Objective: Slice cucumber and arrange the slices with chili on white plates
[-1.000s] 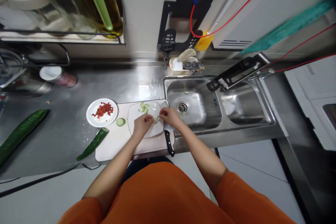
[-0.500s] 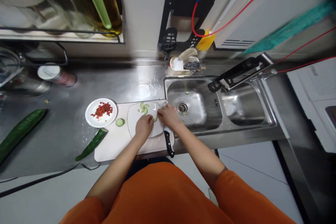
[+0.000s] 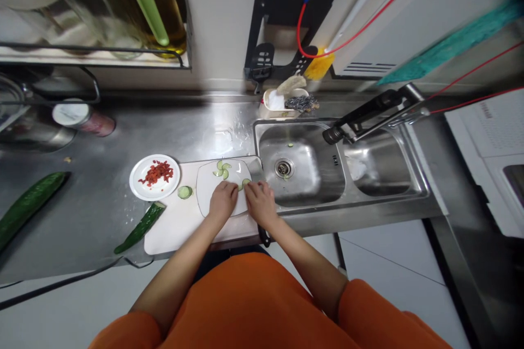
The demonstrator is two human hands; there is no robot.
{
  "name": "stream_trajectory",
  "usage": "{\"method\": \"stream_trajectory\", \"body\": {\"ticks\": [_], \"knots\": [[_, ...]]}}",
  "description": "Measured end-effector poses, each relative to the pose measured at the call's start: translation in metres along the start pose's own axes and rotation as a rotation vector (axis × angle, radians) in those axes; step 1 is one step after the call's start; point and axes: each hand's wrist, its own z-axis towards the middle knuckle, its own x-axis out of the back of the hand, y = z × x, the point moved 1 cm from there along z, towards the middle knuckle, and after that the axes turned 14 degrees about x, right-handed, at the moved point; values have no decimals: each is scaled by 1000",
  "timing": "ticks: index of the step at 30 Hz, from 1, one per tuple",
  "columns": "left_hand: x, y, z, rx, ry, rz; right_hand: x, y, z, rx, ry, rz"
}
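Observation:
A white square plate point(image 3: 207, 185) lies on the white cutting board point(image 3: 164, 237). Thin cucumber slices point(image 3: 221, 169) form a small curled cluster near its far edge. At the plate's right side, my left hand point(image 3: 223, 200) has its fingertips closed at a cucumber slice point(image 3: 240, 187). My right hand point(image 3: 261, 204) faces it, fingers bent together at another slice point(image 3: 246, 181) right beside. Beneath the right wrist a knife's black handle point(image 3: 265, 237) shows; its blade is hidden. Left of the plate sit a cucumber chunk point(image 3: 185, 192) and a cut cucumber piece point(image 3: 141, 228).
A round white plate point(image 3: 135, 182) with red bits stands left of the board. Farther left lie a whole cucumber point(image 3: 30, 204) and a can point(image 3: 84, 118). On the right is a double sink point(image 3: 303, 163) with a black faucet point(image 3: 360, 117); a sponge holder point(image 3: 282, 106) stands behind.
My right hand has come down and nearer to me, now covering most of the knife and exposing a slice at its fingertips. My left hand stays almost in place. The whole view shifts slightly left.

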Motion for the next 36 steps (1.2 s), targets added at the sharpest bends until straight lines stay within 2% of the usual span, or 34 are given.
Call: {"method": "stream_trajectory", "body": {"ticks": [8, 14, 21, 31, 36], "knots": [[1, 1, -3, -58, 55, 4, -17, -5, -7, 4, 48, -65], [-1, 0, -3, -67, 95, 0, -19, -5, -8, 25, 119, -120], [-1, 0, -3, -75, 109, -6, -21, -4, -8, 35, 129, -137], [1, 3, -5, -82, 112, -37, -12, -5, -11, 33, 135, -120], [20, 0, -14, -40, 167, -81, -4, -10, -18, 27, 146, -112]]}}
